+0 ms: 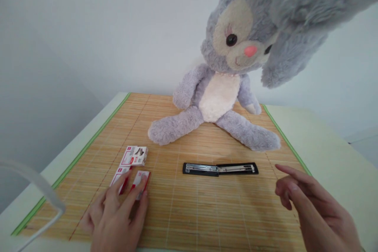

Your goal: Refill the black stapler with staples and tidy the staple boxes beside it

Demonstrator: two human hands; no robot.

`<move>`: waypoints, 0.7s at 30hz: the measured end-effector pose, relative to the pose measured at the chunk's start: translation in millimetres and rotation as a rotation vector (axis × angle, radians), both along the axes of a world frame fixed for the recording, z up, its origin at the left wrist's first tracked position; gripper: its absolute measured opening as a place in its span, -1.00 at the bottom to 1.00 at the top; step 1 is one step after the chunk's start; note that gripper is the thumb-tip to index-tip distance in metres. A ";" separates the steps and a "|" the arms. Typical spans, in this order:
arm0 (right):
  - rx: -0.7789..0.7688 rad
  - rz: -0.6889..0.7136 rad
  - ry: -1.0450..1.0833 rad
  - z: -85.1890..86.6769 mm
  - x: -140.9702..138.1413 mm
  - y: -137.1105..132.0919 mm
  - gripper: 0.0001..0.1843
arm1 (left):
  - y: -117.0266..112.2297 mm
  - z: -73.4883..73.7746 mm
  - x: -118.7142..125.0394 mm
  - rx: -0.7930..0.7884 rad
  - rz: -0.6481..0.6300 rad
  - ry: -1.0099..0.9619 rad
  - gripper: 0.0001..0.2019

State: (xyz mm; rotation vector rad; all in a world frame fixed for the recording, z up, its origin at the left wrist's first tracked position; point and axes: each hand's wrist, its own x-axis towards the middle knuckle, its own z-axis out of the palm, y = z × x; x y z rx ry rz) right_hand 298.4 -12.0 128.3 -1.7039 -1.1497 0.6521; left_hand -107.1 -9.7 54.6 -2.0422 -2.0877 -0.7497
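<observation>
My left hand [116,212] lies on the bamboo mat [206,212] at the lower left, fingers stretched over two small red-and-white staple boxes [141,179], fingertips touching them. A third staple box [134,156] lies just beyond, untouched. A black stapler [220,169], swung fully open and flat, lies in the middle of the mat. My right hand [313,204] hovers at the lower right, fingers loosely apart and holding nothing, a short way right of the stapler.
A grey plush rabbit [224,86] sits at the back of the mat, legs spread toward me. The mat covers a pale table [325,134] against a white wall. A translucent curved tube [35,185] crosses the lower left.
</observation>
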 end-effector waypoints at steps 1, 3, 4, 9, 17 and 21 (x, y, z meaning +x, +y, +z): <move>-0.021 0.037 0.027 -1.6 -7.3 0.0 -0.55 | -3.3 -2.9 2.3 0.008 -0.006 0.021 -0.58; -0.102 0.143 0.081 -5.8 -25.6 1.2 -0.55 | -7.3 -7.7 9.9 0.011 -0.071 0.050 -0.59; -0.161 0.207 0.109 -8.3 -36.2 2.1 -0.53 | -8.0 -8.9 15.3 0.013 -0.151 0.043 -0.58; -0.433 0.466 0.332 -22.3 -82.5 2.4 -0.41 | -1.9 -0.8 59.7 -0.042 -0.655 -0.029 -0.56; -0.545 0.499 0.456 -41.2 -74.1 -8.0 -0.38 | 18.8 21.3 120.5 -0.314 -0.870 -0.314 -0.58; -0.564 0.466 0.458 -45.3 -70.6 -8.9 -0.38 | 24.8 21.8 123.7 -0.398 -0.922 -0.385 -0.54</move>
